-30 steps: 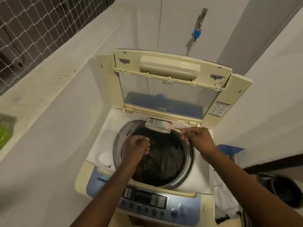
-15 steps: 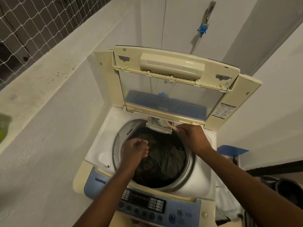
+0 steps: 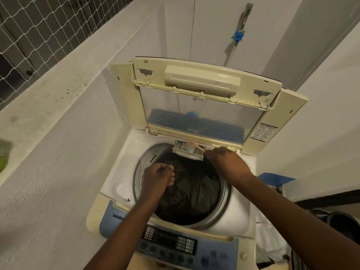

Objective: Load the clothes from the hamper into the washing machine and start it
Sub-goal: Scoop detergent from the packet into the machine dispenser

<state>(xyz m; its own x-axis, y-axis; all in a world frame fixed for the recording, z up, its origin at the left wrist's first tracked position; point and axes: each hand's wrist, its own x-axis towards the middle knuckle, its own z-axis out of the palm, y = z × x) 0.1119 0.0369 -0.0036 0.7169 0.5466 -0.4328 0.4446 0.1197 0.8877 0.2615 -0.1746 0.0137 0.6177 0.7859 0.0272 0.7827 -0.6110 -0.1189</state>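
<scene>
Your left hand (image 3: 157, 179) hangs curled in a fist just above the dark clothes (image 3: 194, 191), which lie inside the open washer (image 3: 239, 209); you cannot tell whether it holds anything. Your right hand (image 3: 227, 162), at the far rim, pinches a pink scoop (image 3: 192, 144) whose bowl sits in the drawer (image 3: 187, 152).

Head-worn, angled steeply down, close over washing machine (image 3: 239, 210)

A blue tap (image 3: 238, 36) on the wall, white netting (image 3: 39, 26) at upper left.
</scene>
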